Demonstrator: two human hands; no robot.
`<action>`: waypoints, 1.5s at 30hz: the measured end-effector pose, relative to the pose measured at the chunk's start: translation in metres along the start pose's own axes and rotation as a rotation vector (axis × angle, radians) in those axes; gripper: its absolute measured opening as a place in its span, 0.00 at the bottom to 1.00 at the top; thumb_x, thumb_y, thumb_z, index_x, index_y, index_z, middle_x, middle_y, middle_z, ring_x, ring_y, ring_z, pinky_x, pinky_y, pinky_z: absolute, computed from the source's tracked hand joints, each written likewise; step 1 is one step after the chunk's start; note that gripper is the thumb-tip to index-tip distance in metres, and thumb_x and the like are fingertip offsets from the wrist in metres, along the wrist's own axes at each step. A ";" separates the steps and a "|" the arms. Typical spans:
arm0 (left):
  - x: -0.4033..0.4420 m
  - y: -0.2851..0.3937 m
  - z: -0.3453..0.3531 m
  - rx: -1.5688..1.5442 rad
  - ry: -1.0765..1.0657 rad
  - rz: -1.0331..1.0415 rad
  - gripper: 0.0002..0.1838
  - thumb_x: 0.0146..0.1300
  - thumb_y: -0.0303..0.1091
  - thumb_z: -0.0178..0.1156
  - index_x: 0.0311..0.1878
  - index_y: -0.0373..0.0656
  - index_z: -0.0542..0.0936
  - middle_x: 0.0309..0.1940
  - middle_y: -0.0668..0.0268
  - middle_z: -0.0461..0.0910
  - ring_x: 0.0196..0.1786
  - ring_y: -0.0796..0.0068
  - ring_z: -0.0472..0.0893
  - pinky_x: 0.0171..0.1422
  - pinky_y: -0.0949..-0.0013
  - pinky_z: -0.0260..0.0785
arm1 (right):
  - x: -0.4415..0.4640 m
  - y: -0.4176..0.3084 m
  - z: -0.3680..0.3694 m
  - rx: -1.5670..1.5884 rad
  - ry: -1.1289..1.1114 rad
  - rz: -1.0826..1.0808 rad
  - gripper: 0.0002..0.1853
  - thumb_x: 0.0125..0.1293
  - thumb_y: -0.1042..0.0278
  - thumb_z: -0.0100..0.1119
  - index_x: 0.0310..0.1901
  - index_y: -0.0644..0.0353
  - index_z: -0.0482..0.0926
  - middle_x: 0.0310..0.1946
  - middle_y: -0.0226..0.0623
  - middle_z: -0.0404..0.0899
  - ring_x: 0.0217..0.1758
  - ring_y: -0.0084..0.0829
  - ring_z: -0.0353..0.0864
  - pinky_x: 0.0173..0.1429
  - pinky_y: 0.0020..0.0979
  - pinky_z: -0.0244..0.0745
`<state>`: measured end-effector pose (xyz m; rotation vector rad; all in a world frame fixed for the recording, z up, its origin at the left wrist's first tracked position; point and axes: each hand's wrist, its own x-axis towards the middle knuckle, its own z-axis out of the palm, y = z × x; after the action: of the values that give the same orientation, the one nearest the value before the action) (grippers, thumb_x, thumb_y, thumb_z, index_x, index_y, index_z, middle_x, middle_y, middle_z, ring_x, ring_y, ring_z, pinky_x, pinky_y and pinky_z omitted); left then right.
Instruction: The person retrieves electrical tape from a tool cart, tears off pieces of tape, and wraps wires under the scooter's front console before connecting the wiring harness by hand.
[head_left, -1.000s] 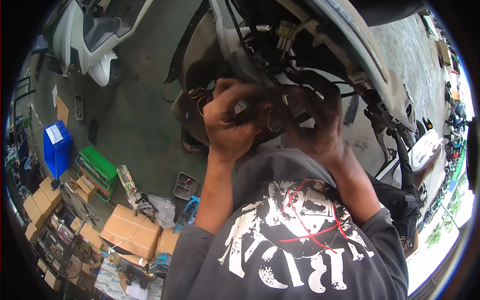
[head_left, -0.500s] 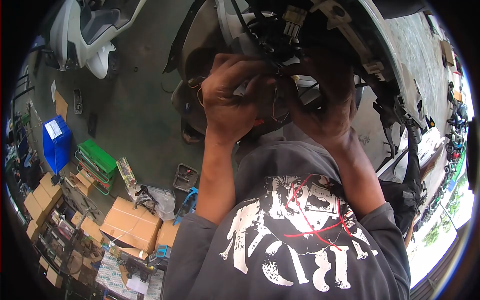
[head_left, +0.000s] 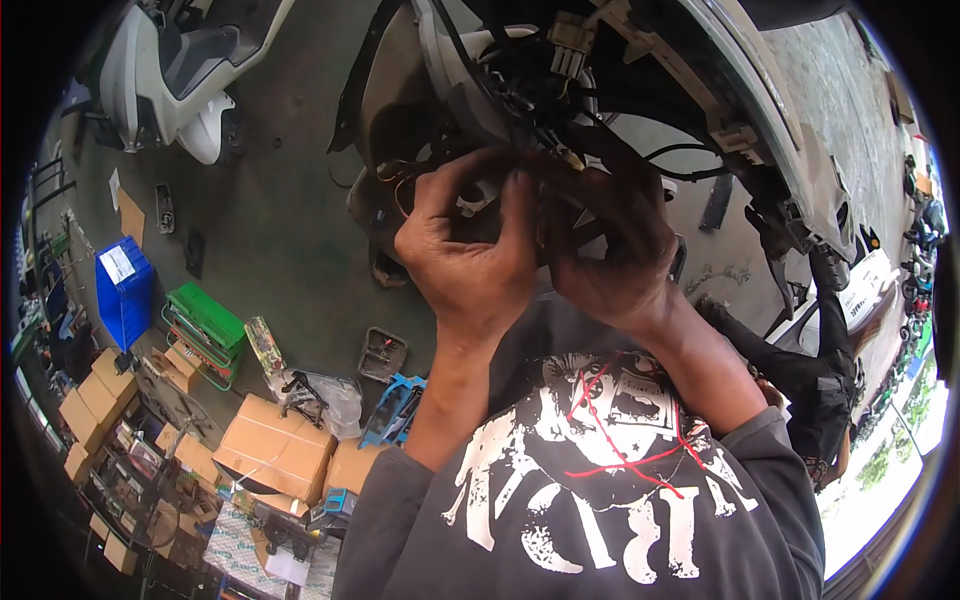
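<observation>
Both my hands are raised in front of a partly opened vehicle body, which looks like a motor scooter, with dark wiring hanging out. My left hand is closed, thumb and index finger pinched together. Beside it my right hand is also closed, its fingertips in deep shadow near the left ones. Whatever the fingertips hold is too dark to make out. A thin orange wire loops just left of my left hand. Above them hangs a white multi-pin connector, and a black cable curves right of my right hand.
A long pale body panel arches at upper right. Another person in black trousers is behind it. At left are a white scooter, a blue bin, a green crate, a parts tray and a cardboard box.
Both hands have come lower and closer together, and my left hand has shifted right. More of the wiring above them shows. The other person at right has come further into view.
</observation>
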<state>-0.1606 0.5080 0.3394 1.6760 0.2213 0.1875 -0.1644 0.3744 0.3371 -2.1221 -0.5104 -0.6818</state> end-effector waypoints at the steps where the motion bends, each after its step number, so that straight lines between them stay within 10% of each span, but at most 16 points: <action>1: 0.000 0.001 0.001 0.007 0.024 -0.024 0.07 0.61 0.26 0.70 0.42 0.39 0.86 0.36 0.63 0.87 0.40 0.76 0.82 0.47 0.72 0.72 | 0.002 -0.001 -0.002 -0.028 -0.030 0.014 0.26 0.55 0.84 0.68 0.57 0.61 0.81 0.52 0.48 0.85 0.60 0.45 0.81 0.59 0.38 0.77; 20: 0.002 -0.042 0.009 -0.121 0.000 0.262 0.06 0.73 0.22 0.61 0.50 0.32 0.81 0.45 0.66 0.82 0.44 0.83 0.78 0.47 0.78 0.68 | 0.023 0.017 0.001 0.150 -0.141 0.145 0.37 0.55 0.92 0.68 0.68 0.70 0.66 0.65 0.49 0.68 0.55 0.37 0.85 0.50 0.30 0.88; 31: 0.014 -0.035 0.004 -0.026 -0.129 0.369 0.09 0.58 0.19 0.65 0.42 0.41 0.83 0.35 0.65 0.84 0.39 0.68 0.76 0.53 0.66 0.63 | 0.038 0.026 -0.028 0.381 -0.367 0.144 0.35 0.58 0.88 0.60 0.70 0.73 0.64 0.44 0.45 0.80 0.44 0.30 0.81 0.50 0.31 0.79; 45: 0.024 -0.031 -0.001 0.027 -0.228 0.419 0.10 0.54 0.21 0.65 0.41 0.40 0.83 0.35 0.61 0.84 0.38 0.61 0.79 0.51 0.63 0.63 | 0.044 0.031 -0.029 0.275 -0.444 0.140 0.33 0.59 0.89 0.61 0.69 0.70 0.67 0.44 0.41 0.78 0.43 0.27 0.81 0.50 0.28 0.80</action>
<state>-0.1389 0.5188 0.3081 1.7395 -0.3032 0.3035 -0.1210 0.3381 0.3613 -2.0204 -0.6445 -0.0491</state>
